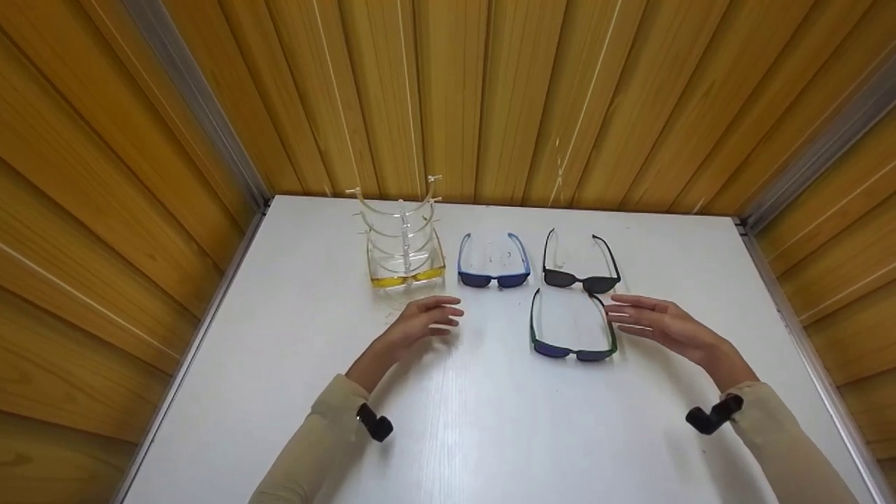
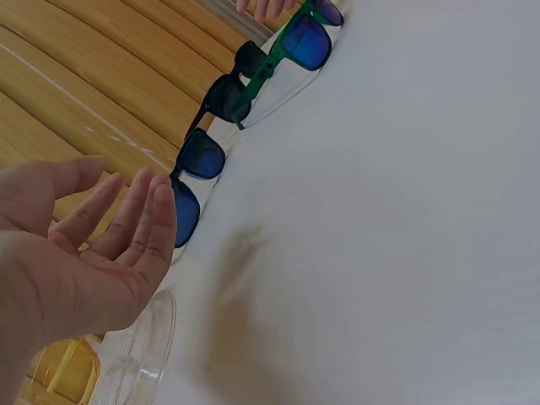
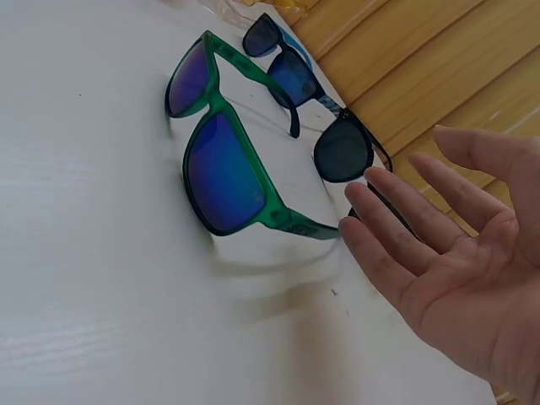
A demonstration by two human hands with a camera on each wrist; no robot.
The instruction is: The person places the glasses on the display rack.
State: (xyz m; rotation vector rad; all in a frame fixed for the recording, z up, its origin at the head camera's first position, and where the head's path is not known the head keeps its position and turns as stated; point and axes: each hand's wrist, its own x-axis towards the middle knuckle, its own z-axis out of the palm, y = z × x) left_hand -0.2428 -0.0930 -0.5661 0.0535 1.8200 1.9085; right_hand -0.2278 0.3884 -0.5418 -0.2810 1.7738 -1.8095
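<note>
Green-framed sunglasses with bluish lenses rest on the table in front of black sunglasses. Beside their right temple hovers my right hand, fingers extended and holding nothing; in the right wrist view its fingertips overlap the temple's end. My left hand, relaxed with slightly bent fingers and nothing in it, is over the table in front of a clear display rack. Blue sunglasses with dark lenses lie between the rack and the black pair. Yellow-lensed glasses sit at the bottom of the rack.
Wood-patterned panels wall in the white table at the back and both sides. Metal posts stand at the back corners. The rack's clear arms rise in several tiers close to the back panel. A black camera is strapped on each wrist.
</note>
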